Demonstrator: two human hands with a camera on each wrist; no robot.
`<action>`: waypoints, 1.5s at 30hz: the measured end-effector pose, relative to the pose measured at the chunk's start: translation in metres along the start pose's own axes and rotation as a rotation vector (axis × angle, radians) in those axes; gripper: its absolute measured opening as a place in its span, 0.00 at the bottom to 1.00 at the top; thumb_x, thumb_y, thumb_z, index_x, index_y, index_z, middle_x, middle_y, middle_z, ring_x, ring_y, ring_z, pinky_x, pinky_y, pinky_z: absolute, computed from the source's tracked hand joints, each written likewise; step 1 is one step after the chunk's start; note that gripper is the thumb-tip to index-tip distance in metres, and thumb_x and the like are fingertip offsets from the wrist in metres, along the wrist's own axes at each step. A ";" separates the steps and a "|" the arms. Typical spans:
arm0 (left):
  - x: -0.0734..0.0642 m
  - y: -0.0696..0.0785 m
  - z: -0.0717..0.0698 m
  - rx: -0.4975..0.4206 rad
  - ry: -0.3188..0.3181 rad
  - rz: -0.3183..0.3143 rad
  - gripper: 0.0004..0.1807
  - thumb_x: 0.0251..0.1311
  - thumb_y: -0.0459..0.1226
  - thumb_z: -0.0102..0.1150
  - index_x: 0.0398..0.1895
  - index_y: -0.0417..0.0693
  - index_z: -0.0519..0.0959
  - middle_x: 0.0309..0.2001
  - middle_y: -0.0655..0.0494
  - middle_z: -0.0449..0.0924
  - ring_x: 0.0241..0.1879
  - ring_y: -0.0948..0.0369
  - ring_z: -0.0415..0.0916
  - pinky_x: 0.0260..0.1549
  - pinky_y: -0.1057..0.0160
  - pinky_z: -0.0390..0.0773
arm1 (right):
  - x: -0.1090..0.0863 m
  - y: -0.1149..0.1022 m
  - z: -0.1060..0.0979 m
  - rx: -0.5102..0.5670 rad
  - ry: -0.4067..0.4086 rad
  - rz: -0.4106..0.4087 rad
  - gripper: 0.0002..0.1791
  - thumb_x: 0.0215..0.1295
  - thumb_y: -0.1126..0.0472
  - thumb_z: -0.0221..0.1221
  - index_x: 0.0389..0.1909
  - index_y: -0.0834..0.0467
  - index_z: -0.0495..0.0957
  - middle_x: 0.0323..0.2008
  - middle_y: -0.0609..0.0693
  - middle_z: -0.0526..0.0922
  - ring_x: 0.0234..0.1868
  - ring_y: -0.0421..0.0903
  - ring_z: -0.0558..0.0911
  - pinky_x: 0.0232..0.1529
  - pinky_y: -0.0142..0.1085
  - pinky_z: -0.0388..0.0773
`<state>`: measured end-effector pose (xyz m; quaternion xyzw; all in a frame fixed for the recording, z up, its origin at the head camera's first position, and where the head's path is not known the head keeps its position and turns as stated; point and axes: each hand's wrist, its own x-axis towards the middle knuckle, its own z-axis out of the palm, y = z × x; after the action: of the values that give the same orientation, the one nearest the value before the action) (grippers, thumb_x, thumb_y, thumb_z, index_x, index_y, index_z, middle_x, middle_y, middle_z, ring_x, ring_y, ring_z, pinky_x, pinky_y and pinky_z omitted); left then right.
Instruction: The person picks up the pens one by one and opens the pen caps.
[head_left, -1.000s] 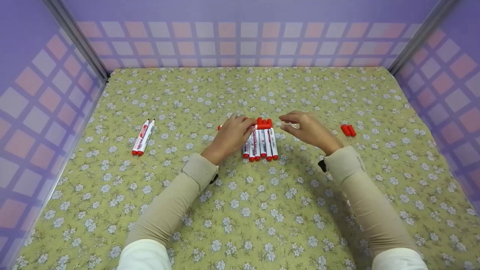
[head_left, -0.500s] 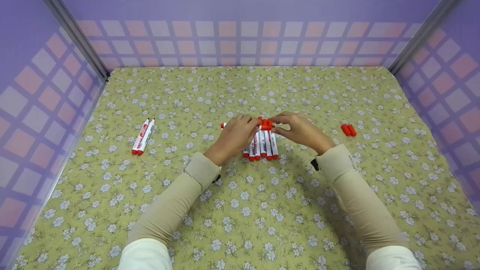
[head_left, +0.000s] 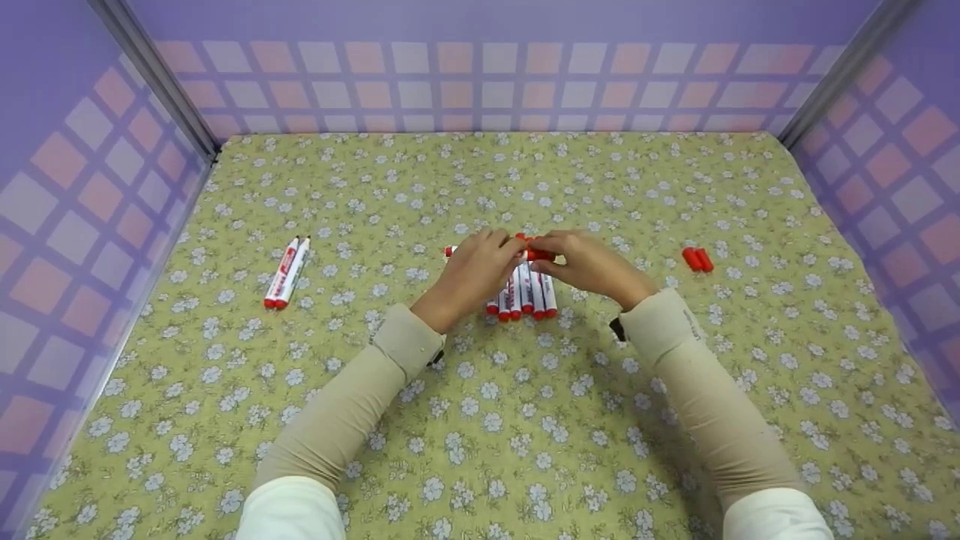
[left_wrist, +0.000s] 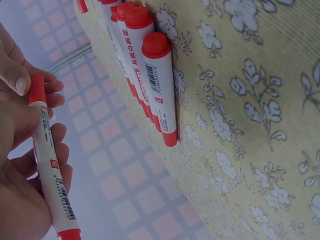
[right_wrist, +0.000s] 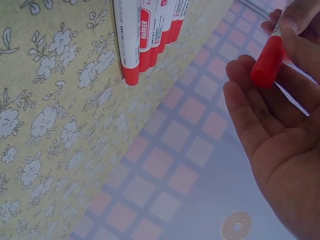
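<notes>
A: Where's the white red-ended marker [left_wrist: 50, 175]?

B: Above the table's middle, gripped in the left hand [head_left: 472, 271]; the right hand [head_left: 589, 264] pinches its red plastic cap [right_wrist: 268, 61].

A: Progress?

B: Seemingly midway: a capped row of markers [head_left: 523, 289] lies beneath. Two uncapped markers [head_left: 286, 273] left and two loose red caps [head_left: 697, 259] right remain.
</notes>
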<state>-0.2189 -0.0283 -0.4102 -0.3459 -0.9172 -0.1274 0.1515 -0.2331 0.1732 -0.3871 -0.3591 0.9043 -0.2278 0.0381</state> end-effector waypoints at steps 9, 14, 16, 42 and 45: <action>0.000 0.004 -0.002 -0.010 -0.028 -0.012 0.15 0.71 0.42 0.49 0.52 0.43 0.78 0.48 0.49 0.80 0.45 0.54 0.77 0.45 0.56 0.78 | 0.001 -0.007 0.003 -0.048 0.008 0.002 0.15 0.68 0.64 0.56 0.53 0.64 0.80 0.43 0.60 0.85 0.39 0.50 0.85 0.40 0.40 0.82; 0.000 0.005 -0.002 -0.027 -0.046 -0.015 0.16 0.70 0.42 0.50 0.52 0.44 0.79 0.47 0.51 0.82 0.42 0.54 0.77 0.42 0.57 0.78 | 0.000 -0.010 0.005 -0.117 0.016 -0.007 0.13 0.69 0.65 0.55 0.49 0.65 0.81 0.40 0.60 0.85 0.36 0.50 0.85 0.37 0.39 0.82; 0.000 0.005 -0.002 -0.031 -0.050 -0.012 0.15 0.70 0.42 0.50 0.52 0.44 0.80 0.47 0.51 0.82 0.42 0.54 0.77 0.42 0.57 0.78 | -0.001 -0.012 0.006 -0.150 0.023 -0.013 0.12 0.69 0.65 0.55 0.47 0.64 0.82 0.38 0.59 0.86 0.34 0.50 0.85 0.36 0.39 0.82; -0.002 -0.002 -0.001 -0.110 -0.096 0.098 0.13 0.69 0.40 0.52 0.48 0.42 0.80 0.43 0.50 0.83 0.32 0.57 0.81 0.34 0.60 0.81 | -0.007 -0.013 0.012 -0.378 0.129 -0.171 0.09 0.64 0.69 0.56 0.24 0.60 0.76 0.13 0.51 0.72 0.14 0.40 0.61 0.17 0.33 0.62; -0.002 -0.002 -0.002 -0.128 -0.109 0.074 0.14 0.70 0.40 0.52 0.49 0.42 0.81 0.43 0.50 0.83 0.32 0.58 0.81 0.34 0.61 0.80 | -0.007 -0.013 0.013 -0.378 0.130 -0.174 0.08 0.64 0.70 0.56 0.25 0.60 0.76 0.13 0.51 0.72 0.14 0.40 0.61 0.17 0.32 0.60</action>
<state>-0.2185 -0.0310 -0.4094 -0.3949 -0.9006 -0.1610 0.0838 -0.2172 0.1646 -0.3940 -0.4212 0.8970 -0.0791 -0.1081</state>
